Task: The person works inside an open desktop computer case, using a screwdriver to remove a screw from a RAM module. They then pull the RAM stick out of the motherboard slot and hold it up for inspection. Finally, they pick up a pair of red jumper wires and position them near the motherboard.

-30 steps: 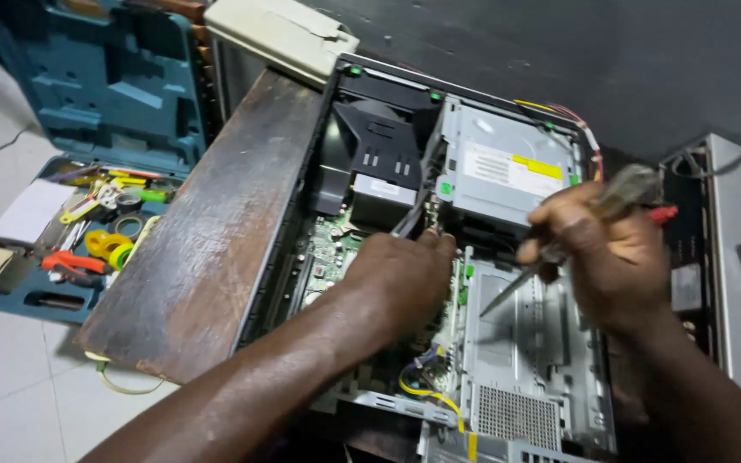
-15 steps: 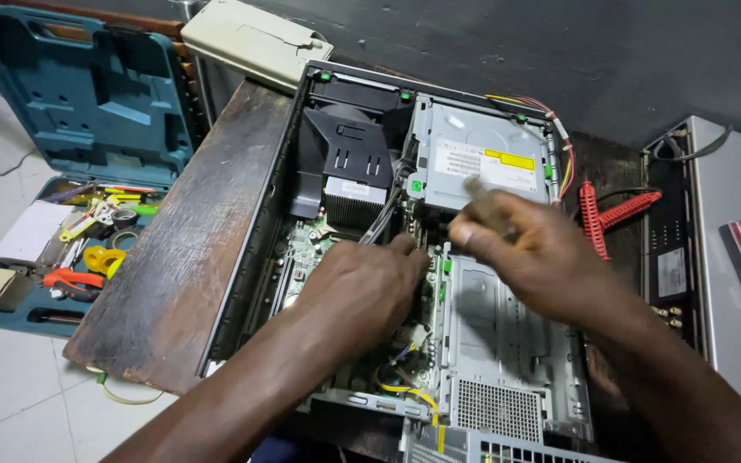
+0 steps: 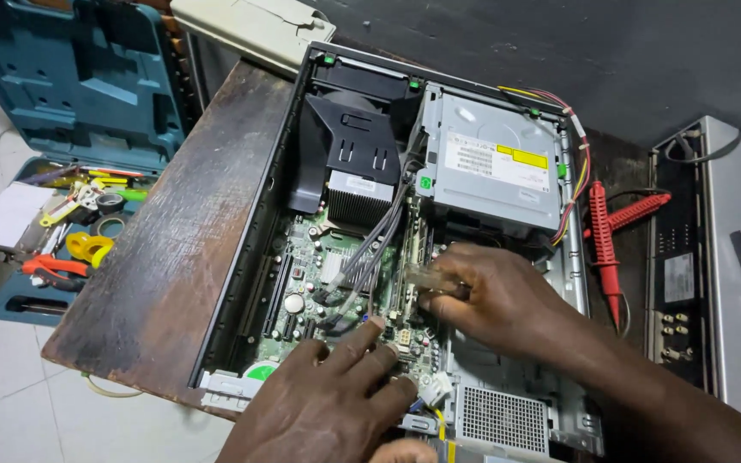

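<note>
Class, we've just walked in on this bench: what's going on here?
A person is working inside an open desktop computer lying on a wooden table. The right hand holds a clear-handled screwdriver down at the green circuit board, beside grey cables. The left hand rests its fingertips on the board. An open toolbox lies on the floor.

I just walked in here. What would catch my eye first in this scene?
An opened desktop computer case lies flat on a worn wooden table, its green circuit board bare. The left hand and the right hand both reach inside, the right gripping a clear-handled tool. Red probes lie to the right.
</note>
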